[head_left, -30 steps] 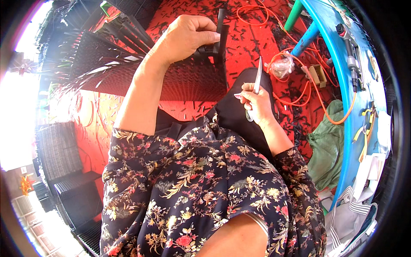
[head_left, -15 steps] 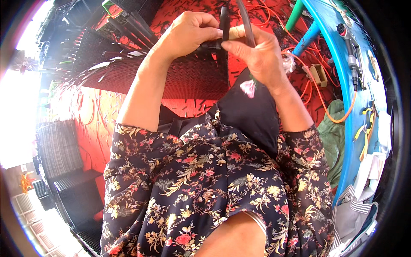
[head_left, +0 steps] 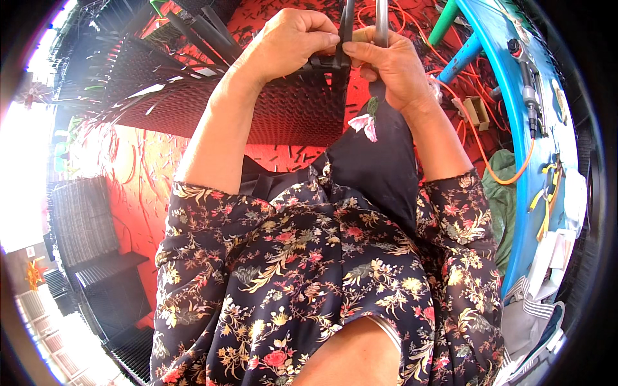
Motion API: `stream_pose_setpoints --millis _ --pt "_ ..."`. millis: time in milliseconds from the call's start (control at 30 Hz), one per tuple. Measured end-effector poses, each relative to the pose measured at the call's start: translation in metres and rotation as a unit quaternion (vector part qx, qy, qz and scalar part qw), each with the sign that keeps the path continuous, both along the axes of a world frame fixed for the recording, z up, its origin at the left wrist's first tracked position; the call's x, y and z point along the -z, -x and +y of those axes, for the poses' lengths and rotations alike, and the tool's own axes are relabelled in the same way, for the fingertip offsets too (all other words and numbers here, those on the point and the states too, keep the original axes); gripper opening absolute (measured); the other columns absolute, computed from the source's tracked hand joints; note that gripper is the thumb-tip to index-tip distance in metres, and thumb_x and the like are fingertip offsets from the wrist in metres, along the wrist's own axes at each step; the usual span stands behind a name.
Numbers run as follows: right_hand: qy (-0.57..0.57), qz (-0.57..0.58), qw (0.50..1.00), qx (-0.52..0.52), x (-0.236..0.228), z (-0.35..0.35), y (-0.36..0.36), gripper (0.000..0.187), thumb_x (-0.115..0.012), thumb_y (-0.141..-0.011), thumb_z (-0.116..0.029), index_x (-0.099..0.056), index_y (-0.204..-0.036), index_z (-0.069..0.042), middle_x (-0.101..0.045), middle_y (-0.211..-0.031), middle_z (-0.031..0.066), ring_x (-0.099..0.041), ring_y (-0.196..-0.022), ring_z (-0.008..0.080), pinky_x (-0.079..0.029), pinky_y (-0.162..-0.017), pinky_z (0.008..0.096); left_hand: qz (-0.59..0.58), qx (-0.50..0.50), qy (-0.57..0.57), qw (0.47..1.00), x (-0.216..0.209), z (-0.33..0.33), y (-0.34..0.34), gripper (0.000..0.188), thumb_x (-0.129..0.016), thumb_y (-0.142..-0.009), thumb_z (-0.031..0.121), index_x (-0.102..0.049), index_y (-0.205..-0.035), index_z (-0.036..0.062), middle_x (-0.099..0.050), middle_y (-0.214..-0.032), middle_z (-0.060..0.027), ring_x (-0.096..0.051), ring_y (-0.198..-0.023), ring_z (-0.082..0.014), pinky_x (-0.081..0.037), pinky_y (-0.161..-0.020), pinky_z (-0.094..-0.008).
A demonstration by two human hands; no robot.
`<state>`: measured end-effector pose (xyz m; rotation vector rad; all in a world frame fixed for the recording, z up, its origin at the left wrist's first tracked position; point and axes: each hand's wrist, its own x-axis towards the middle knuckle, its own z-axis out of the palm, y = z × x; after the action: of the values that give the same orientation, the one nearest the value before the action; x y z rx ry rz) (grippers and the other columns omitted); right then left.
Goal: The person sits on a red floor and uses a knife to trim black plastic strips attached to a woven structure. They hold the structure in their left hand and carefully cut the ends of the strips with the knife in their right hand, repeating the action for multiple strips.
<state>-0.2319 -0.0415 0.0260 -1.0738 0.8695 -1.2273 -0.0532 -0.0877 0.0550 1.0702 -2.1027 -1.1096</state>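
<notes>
Blk strip [head_left: 348, 26] btwn hands [head_left: 286, 48] [head_left: 396, 67]; blue tbl [head_left: 528, 193] at R.

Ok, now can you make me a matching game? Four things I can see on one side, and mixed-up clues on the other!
Things:
1. Knife
2. Strip
3. Flower
4. Box

Clues:
A. Brown, to the right of the right hand
B. Pink and white, below the right hand
C. Silvery, gripped in the right hand
D. Black, between the left hand and the right hand

Right pairs: 1-C, 2-D, 3-B, 4-A
</notes>
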Motion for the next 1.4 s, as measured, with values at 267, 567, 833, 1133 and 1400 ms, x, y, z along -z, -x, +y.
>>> stream_pose_setpoints --millis 267,567,833,1133,1400 --pt "-0.022 -0.033 0.999 0.015 0.005 0.001 -0.002 0.015 -0.072 -0.075 -0.008 -0.062 -0.084 -0.001 -0.055 -0.067 -0.0003 -0.050 -0.056 0.0055 -0.035 -0.046 0.0187 -0.005 0.000 -0.004 1.000 -0.003 0.003 0.001 0.012 -0.061 -0.085 0.012 -0.063 -0.085 0.0003 -0.056 -0.070 0.0032 -0.050 -0.066 -0.0039 -0.041 -0.061 -0.0199" --pt "-0.003 -0.073 0.997 0.016 0.008 0.002 -0.004 0.011 -0.070 -0.075 -0.004 -0.062 -0.081 -0.002 -0.055 -0.066 -0.0009 -0.046 -0.054 0.0040 -0.033 -0.046 0.0186 0.031 0.008 -0.007 0.999 -0.001 0.005 0.000 0.011 -0.064 -0.082 0.011 -0.065 -0.085 0.0004 -0.057 -0.068 0.0023 -0.050 -0.063 -0.0041 -0.041 -0.059 -0.0195" --pt "0.012 -0.098 0.995 0.011 0.008 0.007 -0.004 0.010 -0.069 -0.075 -0.004 -0.063 -0.082 -0.002 -0.056 -0.066 -0.0004 -0.045 -0.054 0.0040 -0.033 -0.046 0.0182 0.042 0.016 -0.003 0.999 -0.004 0.010 -0.001 0.012 -0.064 -0.082 0.010 -0.065 -0.087 -0.0009 -0.058 -0.070 0.0013 -0.052 -0.066 -0.0045 -0.042 -0.060 -0.0192" --pt "0.013 -0.041 0.999 -0.025 0.006 0.010 0.004 0.013 -0.065 -0.080 -0.011 -0.064 -0.089 -0.003 -0.057 -0.070 -0.0001 -0.051 -0.061 0.0048 -0.034 -0.048 0.0180 0.078 0.039 -0.028 0.996 -0.005 0.017 -0.005 0.012 -0.061 -0.079 0.001 -0.064 -0.089 -0.0021 -0.061 -0.074 -0.0002 -0.054 -0.069 -0.0052 -0.045 -0.065 -0.0199" --pt "0.078 0.177 0.976 -0.100 -0.009 0.012 0.000 0.009 -0.070 -0.075 -0.013 -0.066 -0.077 -0.004 -0.058 -0.068 -0.0027 -0.050 -0.066 0.0035 -0.040 -0.061 0.0214 -0.013 0.059 0.024 0.998 0.000 0.033 -0.021 0.008 -0.061 -0.075 0.002 -0.064 -0.083 -0.0001 -0.061 -0.071 0.0003 -0.056 -0.067 -0.0058 -0.045 -0.062 -0.0219"
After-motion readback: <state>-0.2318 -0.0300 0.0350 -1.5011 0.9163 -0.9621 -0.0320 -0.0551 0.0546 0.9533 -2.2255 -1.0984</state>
